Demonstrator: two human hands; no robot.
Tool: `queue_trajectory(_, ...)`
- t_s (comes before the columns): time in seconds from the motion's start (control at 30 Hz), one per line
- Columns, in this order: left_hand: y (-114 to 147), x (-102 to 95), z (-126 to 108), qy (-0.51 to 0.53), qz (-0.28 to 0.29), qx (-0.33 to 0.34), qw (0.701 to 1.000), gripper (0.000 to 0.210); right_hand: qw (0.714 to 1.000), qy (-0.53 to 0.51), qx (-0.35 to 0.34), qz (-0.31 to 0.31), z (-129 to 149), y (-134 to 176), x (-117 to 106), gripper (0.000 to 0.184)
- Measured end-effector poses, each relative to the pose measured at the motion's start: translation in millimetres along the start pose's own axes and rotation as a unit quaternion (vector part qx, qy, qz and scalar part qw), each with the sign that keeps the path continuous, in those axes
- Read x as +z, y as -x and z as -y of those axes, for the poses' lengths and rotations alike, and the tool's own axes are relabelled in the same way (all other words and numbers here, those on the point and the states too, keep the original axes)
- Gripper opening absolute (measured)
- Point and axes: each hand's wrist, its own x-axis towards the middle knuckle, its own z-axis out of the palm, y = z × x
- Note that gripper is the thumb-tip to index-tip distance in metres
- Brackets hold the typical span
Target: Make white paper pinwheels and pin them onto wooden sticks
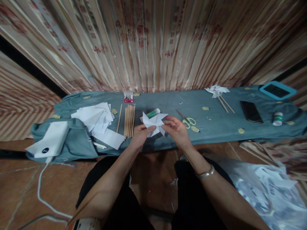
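A white paper pinwheel (154,121) is held between my two hands over the front of the cloth-covered table. My left hand (141,134) pinches its lower left part, the thumb near the centre. My right hand (177,129) grips its right side with thumb and fingers. Just behind the pinwheel lies a green and white glue stick (153,113), partly hidden by the paper. To the left is a row of wooden sticks (129,121), with a single stick (119,118) apart from them. Scissors with yellow-green handles (188,122) lie right of my right hand.
A stack of white paper (96,118) and a white power bank (54,139) are at left. A small red box of pins (128,96) stands behind the sticks. Pinwheels on sticks (218,92), a phone (251,111), another glue stick (278,118) and a blue-framed device (278,90) are at right.
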Motion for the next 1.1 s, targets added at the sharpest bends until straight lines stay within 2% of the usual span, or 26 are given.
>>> queue_trajectory(0.17,1,3.3,2,-0.009,-0.002,0.014,1.0,0.029,0.998,-0.037,0.043,0.041,1,3,5,0.05)
queue_trajectory(0.33,1,5.9,5,-0.023,0.004,0.017,1.0,0.032,0.996,-0.049,0.056,0.043,-2,2,7,0.052)
queue_trajectory(0.57,0,4.0,3,-0.013,0.018,0.025,0.999,0.032,0.998,-0.04,0.039,0.033,-6,-2,6,0.047)
queue_trajectory(0.87,-2,-1.1,4,-0.056,0.001,0.053,0.997,0.023,0.998,0.041,0.016,0.05,-8,-2,7,0.035)
queue_trajectory(1.0,-3,-3.0,0,-0.045,-0.007,0.066,0.997,0.02,0.997,0.04,0.013,0.067,-4,-4,8,0.044)
queue_trajectory(1.1,-3,-4.3,-3,-0.001,-0.016,0.059,0.998,0.023,0.998,0.037,-0.002,0.056,1,-8,6,0.045)
